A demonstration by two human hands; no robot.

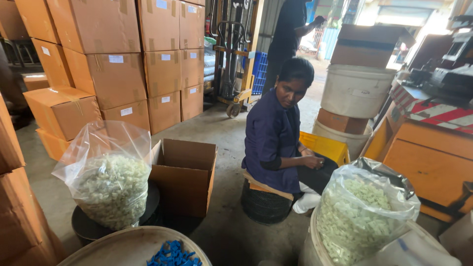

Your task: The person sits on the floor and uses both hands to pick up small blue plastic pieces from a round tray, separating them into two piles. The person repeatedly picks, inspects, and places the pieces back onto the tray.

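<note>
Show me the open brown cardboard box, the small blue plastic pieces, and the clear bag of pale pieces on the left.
Open brown cardboard box (185,184), head view, front wall.
Small blue plastic pieces (172,254), head view, middle of pile.
Clear bag of pale pieces (111,187), head view, filled belly.

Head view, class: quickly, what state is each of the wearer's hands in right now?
Left hand: not in view, so its state cannot be told.
Right hand: not in view either; the only hands showing belong to a seated co-worker.
</note>
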